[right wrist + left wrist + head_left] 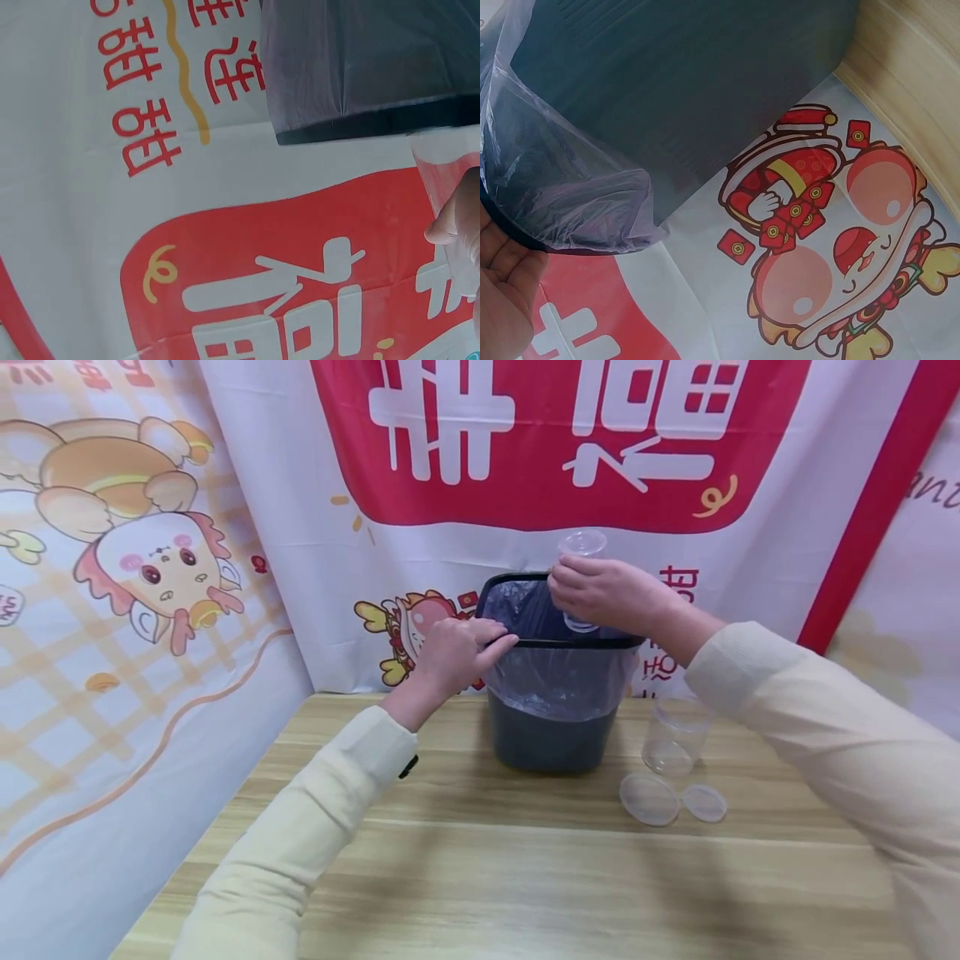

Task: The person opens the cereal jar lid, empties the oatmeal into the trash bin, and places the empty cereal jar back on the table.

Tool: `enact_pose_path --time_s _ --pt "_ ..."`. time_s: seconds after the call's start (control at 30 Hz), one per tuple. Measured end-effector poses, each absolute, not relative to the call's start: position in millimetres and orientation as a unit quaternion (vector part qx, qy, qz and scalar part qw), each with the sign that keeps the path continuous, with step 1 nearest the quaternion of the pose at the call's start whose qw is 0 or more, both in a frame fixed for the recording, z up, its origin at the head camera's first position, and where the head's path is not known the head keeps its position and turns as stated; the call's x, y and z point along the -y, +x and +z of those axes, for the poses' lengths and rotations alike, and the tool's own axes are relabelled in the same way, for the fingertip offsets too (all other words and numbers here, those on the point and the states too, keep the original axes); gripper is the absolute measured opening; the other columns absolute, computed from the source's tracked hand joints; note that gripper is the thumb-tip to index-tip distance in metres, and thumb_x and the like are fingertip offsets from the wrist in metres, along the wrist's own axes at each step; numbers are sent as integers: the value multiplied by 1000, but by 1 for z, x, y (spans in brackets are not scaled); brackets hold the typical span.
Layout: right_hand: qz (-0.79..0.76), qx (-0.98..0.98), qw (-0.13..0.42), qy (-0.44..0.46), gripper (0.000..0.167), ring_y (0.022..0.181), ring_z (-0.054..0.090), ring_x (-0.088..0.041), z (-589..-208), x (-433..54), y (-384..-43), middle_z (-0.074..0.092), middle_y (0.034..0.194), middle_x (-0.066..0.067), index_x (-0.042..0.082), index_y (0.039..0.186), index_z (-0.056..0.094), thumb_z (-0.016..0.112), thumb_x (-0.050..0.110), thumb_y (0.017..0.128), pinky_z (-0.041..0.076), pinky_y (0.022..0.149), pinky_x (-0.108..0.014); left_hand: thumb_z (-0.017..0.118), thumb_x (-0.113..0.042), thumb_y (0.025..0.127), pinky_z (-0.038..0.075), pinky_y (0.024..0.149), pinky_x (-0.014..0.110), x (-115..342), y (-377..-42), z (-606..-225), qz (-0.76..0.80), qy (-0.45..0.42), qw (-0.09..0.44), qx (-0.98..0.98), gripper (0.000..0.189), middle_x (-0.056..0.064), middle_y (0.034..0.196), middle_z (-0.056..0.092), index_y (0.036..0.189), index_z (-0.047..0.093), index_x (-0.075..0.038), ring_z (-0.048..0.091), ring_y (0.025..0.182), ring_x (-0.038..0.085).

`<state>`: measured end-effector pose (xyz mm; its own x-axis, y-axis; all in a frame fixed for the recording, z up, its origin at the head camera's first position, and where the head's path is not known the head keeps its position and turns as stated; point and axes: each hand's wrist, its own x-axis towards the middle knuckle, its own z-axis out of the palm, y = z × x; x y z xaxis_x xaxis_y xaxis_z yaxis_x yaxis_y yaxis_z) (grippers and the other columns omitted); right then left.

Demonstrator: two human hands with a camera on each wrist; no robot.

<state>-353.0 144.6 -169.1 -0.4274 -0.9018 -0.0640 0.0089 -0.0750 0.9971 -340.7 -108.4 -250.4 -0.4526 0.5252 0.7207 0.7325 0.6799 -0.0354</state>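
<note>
A dark trash bin (551, 745) stands on the table, lined with a thin see-through plastic bag (558, 681) folded over its rim. At the bin's left edge my left hand (456, 656) grips the rim; in the left wrist view its fingers (510, 259) lie against the rim and bag. My right hand (609, 593) holds a transparent plastic cup (583, 542) upright over the bin's mouth, its base near the front rim. The right wrist view catches only the thumb and part of this cup (439, 172).
Right of the bin, a larger transparent container (675, 743) stands on the wooden table (525, 877). Before it lie a larger round lid (649, 799) and a smaller lid (705, 802). A printed cloth (292, 527) hangs close behind. A small black object (408, 767) shows by the left sleeve.
</note>
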Motion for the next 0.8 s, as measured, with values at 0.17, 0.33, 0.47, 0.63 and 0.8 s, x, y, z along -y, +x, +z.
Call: enact_pose_path --time_s 0.17,0.33,0.47,0.63,0.8 --pt "-603 585 399 367 79 124 42 -38 -164 -146 -352 48 133 -23 3 136 49 86 7 66 22 114 -46 64 -30 95 45 52 23 108 -343 -252 -135 -380 374 835 25 3 81 72 86 76 -11 66 67 17" --pt "-618 571 393 371 80 124 43 -38 -172 -146 -356 49 134 -23 4 136 49 86 9 66 22 114 -47 64 -29 94 49 56 24 107 -343 -252 -137 -382 377 833 23 4 85 73 90 77 -11 68 72 17" --pt "-617 562 366 412 80 124 43 -37 -179 -146 -359 50 133 -21 4 136 50 88 15 67 22 114 -47 65 -30 94 51 60 24 108 -342 -252 -137 -380 377 833 24 5 92 74 96 78 -10 69 75 18" --pt "-614 564 393 387 82 126 41 -38 -173 -150 -357 49 135 -22 5 137 49 87 10 65 20 115 -47 64 -31 95 46 53 23 107 -343 -252 -136 -385 382 829 25 4 84 73 89 77 -11 66 67 17" --pt "-619 559 405 375 82 127 41 -38 -170 -150 -359 48 135 -23 6 137 49 87 8 65 20 115 -47 64 -30 94 46 53 23 107 -344 -253 -138 -388 386 826 24 4 82 73 87 76 -11 67 68 17"
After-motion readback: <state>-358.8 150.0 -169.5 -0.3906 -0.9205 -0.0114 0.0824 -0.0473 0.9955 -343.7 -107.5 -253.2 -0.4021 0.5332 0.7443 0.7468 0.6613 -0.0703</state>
